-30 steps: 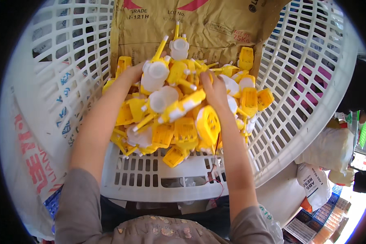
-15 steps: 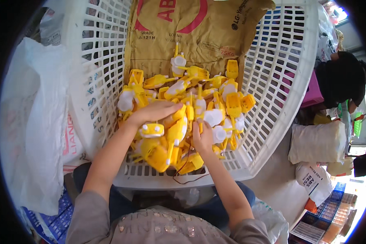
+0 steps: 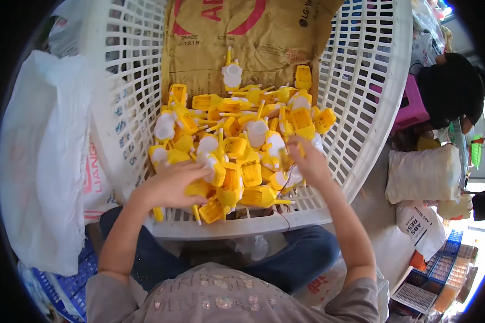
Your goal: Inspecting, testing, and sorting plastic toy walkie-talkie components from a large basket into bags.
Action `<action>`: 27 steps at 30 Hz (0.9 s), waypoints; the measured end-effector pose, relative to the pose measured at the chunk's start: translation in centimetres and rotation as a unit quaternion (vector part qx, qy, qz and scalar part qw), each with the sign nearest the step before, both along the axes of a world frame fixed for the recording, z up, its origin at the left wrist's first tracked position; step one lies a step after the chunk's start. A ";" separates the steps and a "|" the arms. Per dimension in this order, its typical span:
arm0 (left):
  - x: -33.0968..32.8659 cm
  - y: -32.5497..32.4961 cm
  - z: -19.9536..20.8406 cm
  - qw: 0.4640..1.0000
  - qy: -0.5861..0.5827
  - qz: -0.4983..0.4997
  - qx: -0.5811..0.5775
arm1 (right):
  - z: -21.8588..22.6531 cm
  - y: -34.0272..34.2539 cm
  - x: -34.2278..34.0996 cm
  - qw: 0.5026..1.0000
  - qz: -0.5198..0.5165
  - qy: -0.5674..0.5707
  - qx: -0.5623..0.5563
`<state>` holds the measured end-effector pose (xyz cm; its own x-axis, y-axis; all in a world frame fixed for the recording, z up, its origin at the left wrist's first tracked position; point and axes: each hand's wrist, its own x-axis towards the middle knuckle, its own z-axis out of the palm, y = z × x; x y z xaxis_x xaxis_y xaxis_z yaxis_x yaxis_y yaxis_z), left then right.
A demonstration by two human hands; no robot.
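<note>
A heap of yellow-and-white plastic parts, with boxy bodies and thin stems, lies in a white slatted basket. My left hand rests on the near left of the heap. Its thumb and fingers are apart, with a yellow part between them. At the right side of the heap, the fingers of my right hand are closed on a yellow part, slightly blurred. A thin brown wire hangs below that hand over the basket's near rim.
A brown printed sack lines the basket's far side. White sacks stand on the left. To the right are a purple stool, a white bundle, a dark-clothed person and stacked crates.
My hands have moved apart: the left toward me and left, the right outward to the right. The gathered yellow parts between them have settled onto the heap. The wire has shifted right.
</note>
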<state>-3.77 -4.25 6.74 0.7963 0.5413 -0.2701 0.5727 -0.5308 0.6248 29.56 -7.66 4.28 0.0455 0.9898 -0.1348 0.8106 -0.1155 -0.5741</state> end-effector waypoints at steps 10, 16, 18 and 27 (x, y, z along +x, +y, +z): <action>7.2 15.1 -2.4 0.868 -0.172 0.389 -0.256 | -6.4 20.6 14.9 0.985 -0.104 0.112 0.078; 7.8 26.3 -16.7 0.761 -0.186 0.484 -0.390 | -10.4 27.5 13.9 0.997 -0.046 -0.058 0.030; 10.5 27.2 -18.0 0.763 -0.162 0.504 -0.370 | -12.0 28.1 14.4 0.996 -0.053 -0.050 0.056; 15.2 28.6 -22.4 0.715 -0.285 0.536 -0.346 | -14.2 29.9 12.8 0.933 -0.184 -0.261 0.168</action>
